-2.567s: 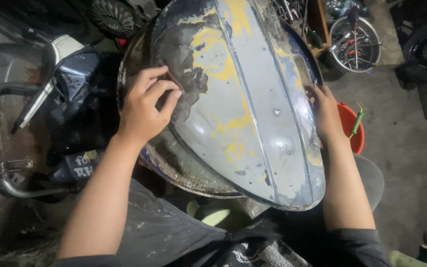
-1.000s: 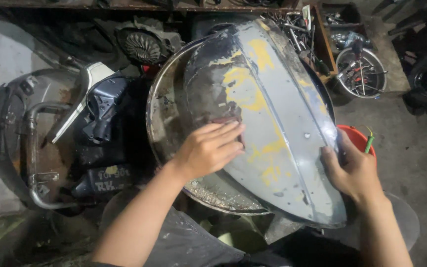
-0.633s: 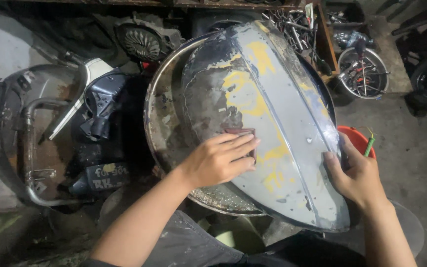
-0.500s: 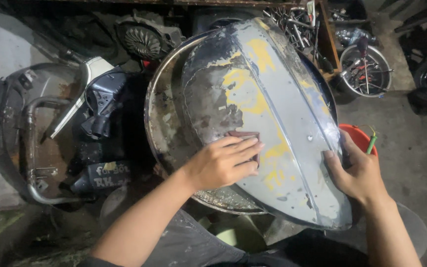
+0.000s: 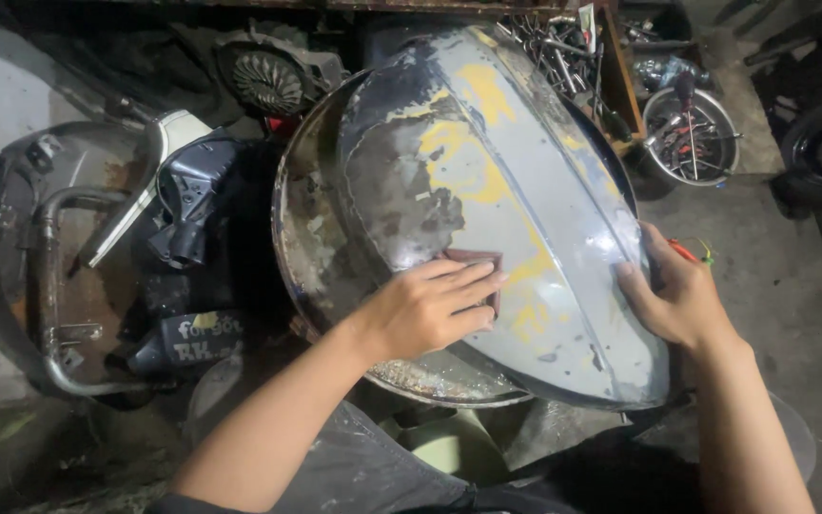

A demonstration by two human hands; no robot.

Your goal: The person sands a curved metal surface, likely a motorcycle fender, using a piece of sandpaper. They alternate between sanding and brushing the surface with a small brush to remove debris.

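The left hand (image 5: pixel 427 309) lay flat, fingers pressed on a reddish-brown sanding pad (image 5: pixel 473 269) against the curved metal body panel (image 5: pixel 487 190), which rested tilted over a round metal basin (image 5: pixel 302 228) in front of the person. The right hand (image 5: pixel 675 300) was clasped over the panel's right edge, steadying it. The panel seemed only propped on the basin, so a hard stroke could probably rock it or slide it off the rim if the right hand's hold slackened. The pad was pinned by flat fingers, not gripped, and might slip out; fingertips could then scrape on the flaking paint and bare metal. The right fingers, wrapped over a thin edge, risked a cut. Compared with 2.6 seconds earlier, the left hand had travelled from the panel's upper left down toward its middle, and the right hand had shifted lower along the edge.
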